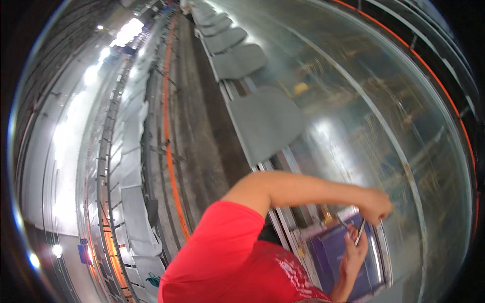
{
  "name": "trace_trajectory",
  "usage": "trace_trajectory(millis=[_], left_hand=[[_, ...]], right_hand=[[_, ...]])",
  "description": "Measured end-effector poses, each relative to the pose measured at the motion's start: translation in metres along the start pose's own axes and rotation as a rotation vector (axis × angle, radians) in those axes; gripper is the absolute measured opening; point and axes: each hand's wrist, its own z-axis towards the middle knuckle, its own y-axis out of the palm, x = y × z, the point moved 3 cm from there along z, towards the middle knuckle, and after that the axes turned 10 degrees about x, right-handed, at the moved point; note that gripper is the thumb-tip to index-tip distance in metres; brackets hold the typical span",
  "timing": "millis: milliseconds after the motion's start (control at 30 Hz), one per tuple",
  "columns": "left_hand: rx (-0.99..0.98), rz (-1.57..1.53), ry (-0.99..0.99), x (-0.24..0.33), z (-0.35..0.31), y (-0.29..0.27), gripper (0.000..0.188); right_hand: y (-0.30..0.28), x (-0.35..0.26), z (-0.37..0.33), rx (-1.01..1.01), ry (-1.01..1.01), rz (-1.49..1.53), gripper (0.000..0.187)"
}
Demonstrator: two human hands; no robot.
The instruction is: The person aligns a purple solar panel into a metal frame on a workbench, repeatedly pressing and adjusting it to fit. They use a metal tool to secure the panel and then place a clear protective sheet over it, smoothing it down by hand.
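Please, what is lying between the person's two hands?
A thin, rod-like object lies between the left hand and the right hand, as the head view shows.

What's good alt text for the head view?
A right hand holds a thin rod over a purple framed panel, the left hand curled by the rod's upper end. A red sleeve fills the lower middle; grey panels and an orange strip recede toward the top.

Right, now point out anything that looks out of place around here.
A small green tangle at the lower left, by the grey panels, breaks their plain grey row. A yellow patch amid the glossy surface also stands out. Both are too unclear to identify.
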Motion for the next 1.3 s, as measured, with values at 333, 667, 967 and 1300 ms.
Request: trace_trajectory(millis=[333, 667, 967, 1300], left_hand=[[0.419, -0.152, -0.122, 0.005, 0.003, -0.017, 0.042], [1.273, -0.539, -0.826, -0.012, -0.301, 0.022, 0.036], [1.369, -0.492, -1.023, -0.002, -0.414, 0.063, 0.032], [1.139, 0.001, -0.174, 0.079, -0.23, -0.062, 0.014]], right_hand=[[0.005, -0.003, 0.013, 0.031, -0.273, -0.317, 0.019], [0.011, -0.046, -0.04, -0.075, -0.334, -0.654, 0.023], [0.021, -0.031, -0.046, -0.196, -0.327, -0.71, 0.025], [0.018, -0.039, 0.026, -0.584, -0.126, -0.701, 0.029]])
